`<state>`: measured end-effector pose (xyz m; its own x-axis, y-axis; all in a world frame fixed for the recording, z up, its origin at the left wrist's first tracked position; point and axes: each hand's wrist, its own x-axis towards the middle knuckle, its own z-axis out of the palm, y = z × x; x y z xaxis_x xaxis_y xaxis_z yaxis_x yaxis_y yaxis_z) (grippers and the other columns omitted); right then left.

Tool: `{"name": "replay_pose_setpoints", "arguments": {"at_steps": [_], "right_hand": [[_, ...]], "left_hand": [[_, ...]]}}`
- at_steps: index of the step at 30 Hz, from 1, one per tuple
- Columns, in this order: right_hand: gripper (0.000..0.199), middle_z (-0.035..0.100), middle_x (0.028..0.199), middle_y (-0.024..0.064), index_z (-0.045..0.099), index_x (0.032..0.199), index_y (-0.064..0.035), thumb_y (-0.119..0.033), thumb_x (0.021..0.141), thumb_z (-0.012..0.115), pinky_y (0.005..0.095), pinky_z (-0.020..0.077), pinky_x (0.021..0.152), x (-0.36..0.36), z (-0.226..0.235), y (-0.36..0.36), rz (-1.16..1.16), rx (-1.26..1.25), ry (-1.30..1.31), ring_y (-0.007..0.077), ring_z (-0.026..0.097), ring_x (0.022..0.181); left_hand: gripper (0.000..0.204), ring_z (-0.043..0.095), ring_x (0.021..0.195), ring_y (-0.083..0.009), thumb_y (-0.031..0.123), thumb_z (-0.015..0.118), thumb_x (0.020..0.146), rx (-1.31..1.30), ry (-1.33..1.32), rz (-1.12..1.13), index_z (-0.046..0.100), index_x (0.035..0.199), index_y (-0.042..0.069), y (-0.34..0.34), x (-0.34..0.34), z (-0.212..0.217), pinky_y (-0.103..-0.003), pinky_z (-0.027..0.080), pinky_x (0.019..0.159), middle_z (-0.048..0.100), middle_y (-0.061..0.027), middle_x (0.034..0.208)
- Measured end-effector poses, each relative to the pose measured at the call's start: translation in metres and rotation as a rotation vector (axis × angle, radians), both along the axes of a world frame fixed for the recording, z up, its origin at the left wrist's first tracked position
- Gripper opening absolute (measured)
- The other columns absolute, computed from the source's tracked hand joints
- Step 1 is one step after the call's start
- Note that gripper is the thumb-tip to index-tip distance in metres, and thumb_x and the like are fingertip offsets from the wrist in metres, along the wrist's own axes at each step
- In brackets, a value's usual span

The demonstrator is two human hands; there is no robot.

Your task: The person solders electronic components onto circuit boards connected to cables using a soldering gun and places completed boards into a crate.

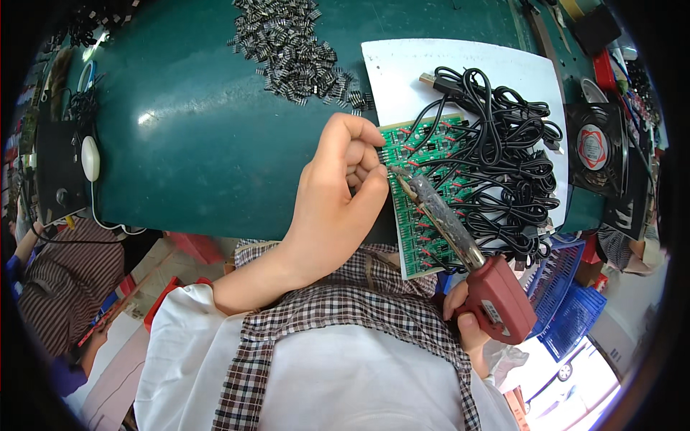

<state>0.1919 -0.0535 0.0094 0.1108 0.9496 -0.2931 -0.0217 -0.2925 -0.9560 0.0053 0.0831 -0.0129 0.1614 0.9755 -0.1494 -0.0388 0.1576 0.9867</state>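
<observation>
While soldering: iron (460, 237) on board (420, 208)

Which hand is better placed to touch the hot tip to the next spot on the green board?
The right hand, probably. It grips the red soldering gun, whose tip already rests on the green circuit board. The left hand is curled at the board's edge, holding no tool.

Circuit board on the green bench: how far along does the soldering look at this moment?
Done: the green circuit board already carries many red and black parts and black cables. In hand: the left hand pinches something small at the board's left edge, while the right hand holds the red soldering gun, its tip near those fingers. Left: a heap of loose dark components waits on the bench; finished joints can't be counted.
</observation>
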Motion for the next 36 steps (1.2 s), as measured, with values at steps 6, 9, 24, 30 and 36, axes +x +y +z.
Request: {"name": "replay_pose_setpoints", "arguments": {"at_steps": [6,9,24,30,36], "right_hand": [[0.070,0.050,0.061,0.0083,0.033,0.115,0.0099,-0.041,0.076,0.063,0.0227,0.0352,0.042,0.008,0.004,-0.002,0.078,-0.026,-0.036,0.0112,0.045,0.046],[0.068,0.050,0.063,0.0086,0.032,0.116,0.0099,-0.037,0.077,0.063,0.0233,0.0373,0.043,0.010,0.004,-0.001,0.091,0.006,-0.025,0.0118,0.045,0.047],[0.062,0.052,0.067,0.0098,0.041,0.102,0.0105,-0.039,0.074,0.065,0.0224,0.0353,0.042,0.007,0.008,-0.009,0.012,-0.021,-0.039,0.0130,0.046,0.045],[0.069,0.052,0.068,0.0113,0.035,0.115,0.0088,-0.038,0.074,0.066,0.0228,0.0364,0.042,0.002,0.005,-0.007,-0.037,0.019,0.001,0.0126,0.046,0.045],[0.072,0.049,0.066,0.0090,0.030,0.121,0.0061,-0.034,0.075,0.067,0.0231,0.0377,0.043,0.005,-0.003,-0.009,-0.013,0.028,0.089,0.0130,0.045,0.049]], "left_hand": [[0.024,0.039,0.055,-0.0039,-0.008,0.046,0.076,0.008,0.011,0.008,0.039,0.097,0.000,0.001,0.001,0.000,-0.020,0.033,0.049,0.045,-0.0010,0.065],[0.024,0.039,0.056,-0.0040,-0.008,0.046,0.076,0.003,0.017,0.006,0.039,0.097,0.000,0.001,0.002,0.000,-0.020,0.033,0.050,0.045,-0.0009,0.065],[0.024,0.039,0.057,-0.0038,-0.008,0.045,0.076,-0.027,-0.007,0.004,0.039,0.097,0.001,0.001,0.000,0.001,-0.020,0.034,0.051,0.044,-0.0007,0.066],[0.024,0.046,0.064,-0.0046,-0.007,0.045,0.081,-0.019,0.015,-0.063,0.037,0.101,0.003,0.002,-0.004,0.001,-0.017,0.039,0.056,0.046,-0.0003,0.073],[0.024,0.041,0.057,-0.0045,-0.008,0.046,0.077,-0.010,-0.012,-0.024,0.038,0.098,0.001,0.001,-0.001,0.001,-0.020,0.035,0.051,0.044,-0.0009,0.065]]}}
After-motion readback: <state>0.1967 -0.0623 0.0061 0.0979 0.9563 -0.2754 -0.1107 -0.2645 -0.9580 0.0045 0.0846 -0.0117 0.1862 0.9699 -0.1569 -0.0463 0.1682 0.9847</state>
